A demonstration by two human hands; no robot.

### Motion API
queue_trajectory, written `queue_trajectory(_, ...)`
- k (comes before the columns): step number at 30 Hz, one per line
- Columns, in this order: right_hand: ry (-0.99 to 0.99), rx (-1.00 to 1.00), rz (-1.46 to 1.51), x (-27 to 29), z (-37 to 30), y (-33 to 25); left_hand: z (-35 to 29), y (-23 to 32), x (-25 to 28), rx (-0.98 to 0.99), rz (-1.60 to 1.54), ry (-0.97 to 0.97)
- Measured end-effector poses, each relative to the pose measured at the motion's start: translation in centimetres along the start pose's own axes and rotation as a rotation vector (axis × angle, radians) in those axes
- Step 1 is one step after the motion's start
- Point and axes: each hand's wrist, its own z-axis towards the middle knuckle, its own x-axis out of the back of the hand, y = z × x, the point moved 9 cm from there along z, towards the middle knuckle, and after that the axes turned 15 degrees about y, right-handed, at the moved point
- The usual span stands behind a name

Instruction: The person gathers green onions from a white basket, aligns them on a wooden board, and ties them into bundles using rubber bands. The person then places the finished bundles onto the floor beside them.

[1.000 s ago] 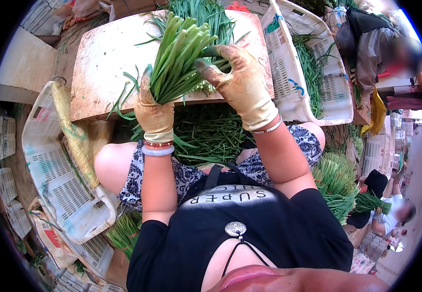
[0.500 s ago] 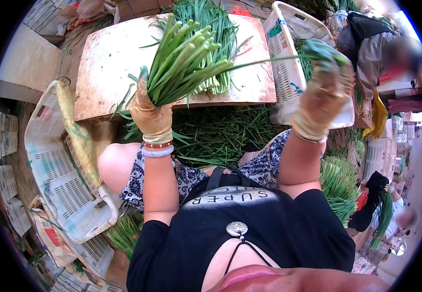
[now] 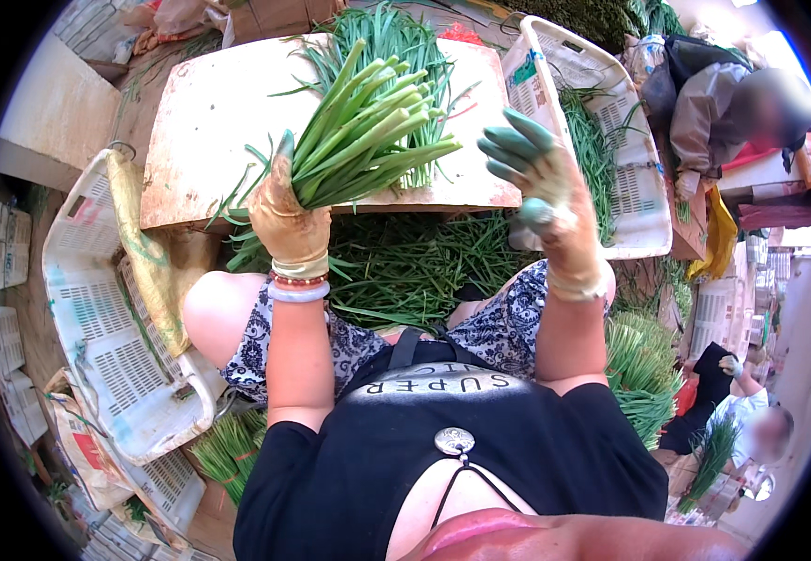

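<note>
My left hand [image 3: 289,210], in a tan glove with a green fingertip, is closed round a bunch of garlic chives [image 3: 359,131]. The thick pale stem ends fan up and to the right above the low board. Right of the bunch, my right hand [image 3: 550,192] is raised in a similar green-tipped glove. Its fingers are apart and nothing shows in them. A pile of garlic chives [image 3: 401,33] lies on the pale, stained board [image 3: 209,122], partly behind the held bunch. More loose leaves [image 3: 415,262] lie heaped between my knees, below the board's near edge.
A white plastic crate [image 3: 635,178] with loose leaves stands right of the board. Another white crate [image 3: 130,365], a yellow sack [image 3: 139,243] over its side, stands at my left. Tied bundles [image 3: 228,453] lie below it. Two people [image 3: 705,103] work at the right.
The long leaf that my right hand was pulling away to the right is gone from it. That hand has come back left toward the bunch, fingers spread. My left hand has hardly moved.
</note>
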Motion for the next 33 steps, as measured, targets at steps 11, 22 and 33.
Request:
queue_trajectory(11,-0.084,0.009,0.528,-10.3,2.8,0.9,-1.6,1.7,-0.8,-0.042,0.034,-0.123)
queue_trajectory(22,-0.181,0.182,0.627,-18.6,10.3,-7.5,5.5,7.5,9.0,-0.045,0.022,0.105)
queue_trajectory(33,-0.382,0.785,0.233,-16.2,-2.7,-10.9,5.1,5.1,1.3,1.106,-1.469,0.229)
